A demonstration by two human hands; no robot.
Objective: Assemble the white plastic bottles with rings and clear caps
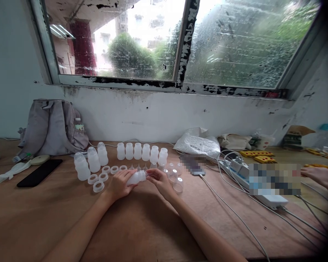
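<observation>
My left hand is wrapped round a frosted white baby bottle, which lies tilted with its neck to the right. At the bottle's mouth, the fingers of my right hand pinch together; what they hold is too small and partly hidden. Several white collar rings lie left of my left hand. Clear bottle nipples stand in a row just behind the held bottle. To the right of my right hand are several clear dome caps. More frosted bottles stand upright in a row at the back.
Three bottles with tops fitted stand at left, near a black phone and a grey backpack. At right lie a silvery plastic bag, a power strip and cables. Another person's hand reaches in at far right.
</observation>
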